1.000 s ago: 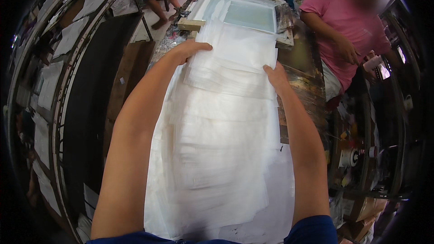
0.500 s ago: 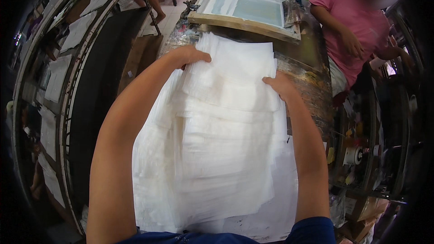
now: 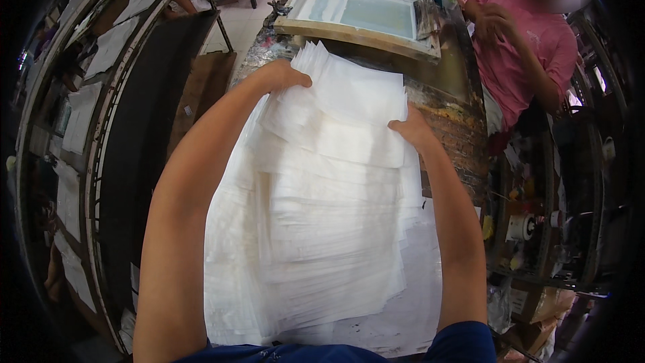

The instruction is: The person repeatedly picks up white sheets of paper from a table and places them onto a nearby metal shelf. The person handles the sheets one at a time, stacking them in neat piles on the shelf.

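Observation:
A thick, fanned-out stack of thin white sheets [image 3: 329,208] lies in front of me, its layers overlapping like steps toward my body. Whether they are paper or plastic I cannot tell. My left hand [image 3: 285,77] grips the far left edge of the upper sheets, thumb on top and fingers hidden beneath. On the far right edge, my right hand [image 3: 413,128] holds the same sheets, its thumb over them. Between the hands the top sheets bulge and their far left corners fan upward. A second layer of white sheets shows along the left side.
Beyond the stack, a wooden-framed screen [image 3: 363,13] rests on a stained worktable [image 3: 450,128]. A co-worker in a pink shirt [image 3: 531,54] stands at the far right. Racks with white sheets [image 3: 84,114] line the left; shelves and cardboard boxes [image 3: 537,302] are at the right.
The held sheets' far left corners have fanned apart more, and the far edge sags slightly at the right. The co-worker's hands have come up together in front of the chest.

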